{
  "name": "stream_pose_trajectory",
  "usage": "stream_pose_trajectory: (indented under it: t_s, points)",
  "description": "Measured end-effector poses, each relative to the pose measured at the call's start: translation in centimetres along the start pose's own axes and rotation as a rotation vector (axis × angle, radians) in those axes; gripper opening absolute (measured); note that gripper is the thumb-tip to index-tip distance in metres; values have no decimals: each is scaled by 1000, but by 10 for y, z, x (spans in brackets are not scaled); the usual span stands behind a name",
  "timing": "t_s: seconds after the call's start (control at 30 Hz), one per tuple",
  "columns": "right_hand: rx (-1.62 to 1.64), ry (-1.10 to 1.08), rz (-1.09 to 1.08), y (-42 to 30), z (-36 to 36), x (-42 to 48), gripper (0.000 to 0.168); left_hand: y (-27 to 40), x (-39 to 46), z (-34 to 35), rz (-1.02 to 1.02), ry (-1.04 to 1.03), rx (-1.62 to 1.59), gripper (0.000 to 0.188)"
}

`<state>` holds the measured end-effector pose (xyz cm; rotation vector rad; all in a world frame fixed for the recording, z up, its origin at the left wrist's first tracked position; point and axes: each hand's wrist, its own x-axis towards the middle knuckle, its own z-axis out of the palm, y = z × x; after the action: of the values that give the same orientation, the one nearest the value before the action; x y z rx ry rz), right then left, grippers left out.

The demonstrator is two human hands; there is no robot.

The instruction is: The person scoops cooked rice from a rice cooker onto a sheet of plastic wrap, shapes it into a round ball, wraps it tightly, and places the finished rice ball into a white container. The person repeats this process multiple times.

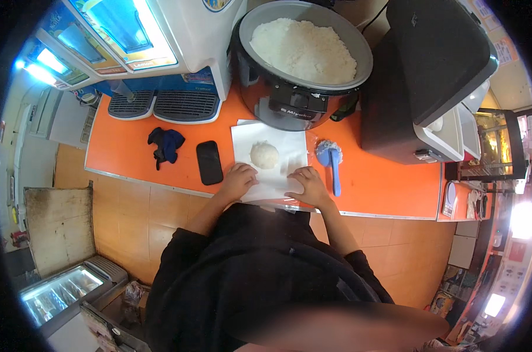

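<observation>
A round mound of white rice (264, 155) lies on a stack of white paper sheets (266, 187) on the orange counter. My left hand (240, 181) rests at the paper's left edge, fingers curled onto it; whether it grips the sheet is unclear. At the right edge, my right hand (309, 185) touches the paper with thumb and fingers spread; its hold cannot be told either. Beyond the paper stands a Miyako rice cooker (288, 103) filled with cooked rice (303, 50). A blue rice paddle (335, 169) with grains stuck to its head lies right of the paper.
Left of the paper lie a black smartphone (209, 163) and a dark crumpled cloth (166, 145). A drink dispenser with drip trays (186, 105) stands at the back left. On the right, a black box (391, 105) has its lid raised. The counter's metal edge (380, 215) runs before me.
</observation>
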<state>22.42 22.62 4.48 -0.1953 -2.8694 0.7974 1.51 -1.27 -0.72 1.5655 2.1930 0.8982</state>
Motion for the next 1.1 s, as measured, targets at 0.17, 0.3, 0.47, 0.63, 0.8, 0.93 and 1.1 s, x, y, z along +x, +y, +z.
stream_pose_trajectory:
  t_s: [0.17,0.3,0.47,0.63,0.8,0.93,1.1]
  points:
    - [269,48,142,23,2,14,22,4,4,-8,-129,-32,-173,18]
    - [513,201,348,32,-2,12,16,-1,2,-1,-171,7,-244,18]
    - [756,365,454,48,12,12,11,3,4,-1,-203,-17,-221,22]
    - [636,299,449,38,4,14,10,66,22,-31,-110,-35,16,25]
    - [550,143,500,42,13,-1,18,42,18,12,239,-219,220,22]
    - [394,208,287,23,-4,-4,24,36,12,14,111,4,12,19]
    - [494,267,339,30,0,-3,23,43,14,3,-77,109,-95,19]
